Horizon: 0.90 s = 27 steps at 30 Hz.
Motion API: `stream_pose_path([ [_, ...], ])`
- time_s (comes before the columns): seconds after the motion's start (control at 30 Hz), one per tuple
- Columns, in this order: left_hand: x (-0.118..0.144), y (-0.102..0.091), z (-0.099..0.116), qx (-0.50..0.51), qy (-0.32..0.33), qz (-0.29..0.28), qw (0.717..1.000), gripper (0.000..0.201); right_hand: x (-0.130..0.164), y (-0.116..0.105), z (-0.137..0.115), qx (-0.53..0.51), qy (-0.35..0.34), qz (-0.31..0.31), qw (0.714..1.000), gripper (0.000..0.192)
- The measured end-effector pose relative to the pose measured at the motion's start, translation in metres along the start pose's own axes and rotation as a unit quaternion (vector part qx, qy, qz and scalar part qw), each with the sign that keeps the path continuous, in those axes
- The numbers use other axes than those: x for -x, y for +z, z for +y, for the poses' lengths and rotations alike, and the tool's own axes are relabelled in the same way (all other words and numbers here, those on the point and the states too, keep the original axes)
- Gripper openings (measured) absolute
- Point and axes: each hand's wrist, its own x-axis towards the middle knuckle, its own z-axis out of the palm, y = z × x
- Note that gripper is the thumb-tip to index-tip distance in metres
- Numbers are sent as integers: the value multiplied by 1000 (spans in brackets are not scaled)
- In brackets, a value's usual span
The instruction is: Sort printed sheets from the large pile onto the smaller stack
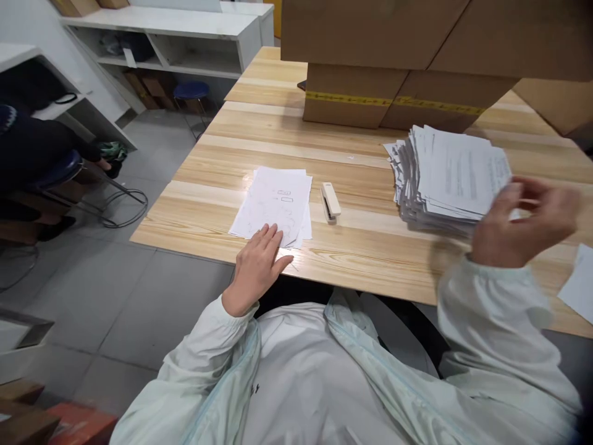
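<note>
My left hand [260, 262] lies flat with fingers stretched over the lower edge of a small pile of printed sheets [282, 201]. These sheets overlap at slightly different angles near the table's front edge. Just right of them is a cream-coloured stapler [330, 202], untouched. My right hand [528, 216] is at the near right corner of a thick stack of papers [463, 173]. Motion blurs its curled fingers, so whether they grip a sheet cannot be told. The stack's left edges are uneven and fanned.
Cardboard boxes [352, 93] with yellow tape stand stacked at the back of the wooden table [259, 136]. Another white sheet [579, 287] lies at the right edge. Beyond the table are white shelves [204, 25], a blue stool [191, 91] and a seated person [41, 148] at left.
</note>
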Motion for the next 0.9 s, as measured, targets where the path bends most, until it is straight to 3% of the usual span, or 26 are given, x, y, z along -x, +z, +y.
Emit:
stream_pose_path([
  [0.07, 5, -3, 5, -14, 5, -7, 1000, 54, 36, -15, -51, -132, -81, -113, 981, 23],
  [0.13, 13, -6, 11, -23, 6, -6, 1000, 54, 69, -22, -96, -265, -167, -243, 918, 18],
  [0.2, 21, -9, 16, -25, 4, 0, 1000, 48, 93, -19, -128, -339, -192, -326, 861, 18],
  [0.27, 27, -11, 21, -19, -1, 8, 1000, 42, 107, -9, -145, -363, -188, -372, 834, 18],
  [0.47, 24, -11, 30, -14, -37, 15, 999, 31, 118, 14, -149, -330, -212, -430, 813, 24],
  [0.73, 14, -11, 34, -48, -58, 43, 996, 14, 119, 24, -154, -381, -226, -419, 793, 23],
  [0.9, 9, -10, 28, 64, -144, 71, 985, 8, 119, 28, -155, -405, -211, -430, 779, 21],
])
